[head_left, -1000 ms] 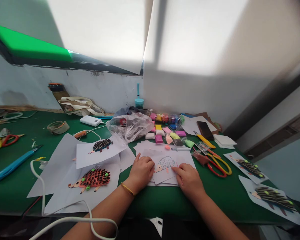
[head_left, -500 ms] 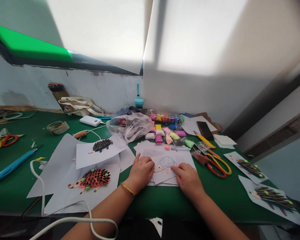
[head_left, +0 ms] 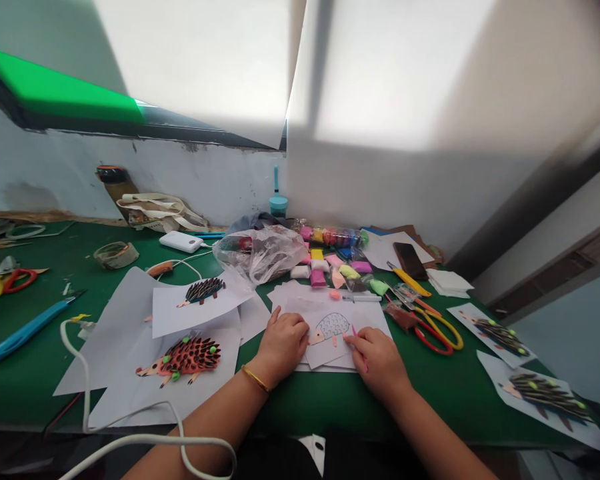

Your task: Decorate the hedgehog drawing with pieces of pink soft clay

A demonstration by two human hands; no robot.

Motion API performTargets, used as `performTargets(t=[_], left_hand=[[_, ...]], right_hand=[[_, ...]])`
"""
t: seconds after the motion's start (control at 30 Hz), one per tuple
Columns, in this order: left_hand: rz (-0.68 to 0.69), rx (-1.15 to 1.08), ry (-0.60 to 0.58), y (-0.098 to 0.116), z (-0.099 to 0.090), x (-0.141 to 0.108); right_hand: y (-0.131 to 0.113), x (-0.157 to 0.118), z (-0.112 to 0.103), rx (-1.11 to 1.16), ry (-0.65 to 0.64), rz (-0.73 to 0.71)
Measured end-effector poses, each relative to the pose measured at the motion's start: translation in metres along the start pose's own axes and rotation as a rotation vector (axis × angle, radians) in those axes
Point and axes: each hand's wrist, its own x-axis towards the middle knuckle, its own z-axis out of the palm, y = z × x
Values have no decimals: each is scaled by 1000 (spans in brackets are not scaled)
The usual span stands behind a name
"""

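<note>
Left hand (head_left: 283,339) palm-down, right hand (head_left: 379,360) in a pinch

Thin gold bangle (head_left: 255,379), left wrist (head_left: 265,369); dark clothing (head_left: 365,459)

Hedgehog drawing (head_left: 333,325): blue outline, blue scallops inside, peach face, white sheet (head_left: 325,361). Thin tool (head_left: 355,330), pink. Tabletop here (head_left: 305,407): solid green. Clay hedgehog (head_left: 194,358): coral, black spines, bright green balls (head_left: 175,376). Scissors (head_left: 454,330): red and yellow loops. Cutter (head_left: 30,331): blue (I see a yellow knife (head_left: 413,283) too). Bracelet (head_left: 255,379): gold.
</note>
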Motion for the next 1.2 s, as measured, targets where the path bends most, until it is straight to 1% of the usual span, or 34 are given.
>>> performTargets(t=[0.2,0.37,0.63,0.83,1.03,1.2], left_hand=[[8,1,4,-1,1,-1],[8,0,9,-2,3,-1],[13,-2,5,-1,0,-1],[10,3,7,-2,2,-1],[15,0,15,-2,3,-1],[12,-4,12,-2,2,-1]], right_hand=[[-1,0,1,-14,10,-41],[1,0,0,0,57,-20],[-1,0,3,-34,6,-22],[1,0,2,-39,32,-23],[-1,1,2,-49,-24,-9],[2,1,3,-29,7,-3]])
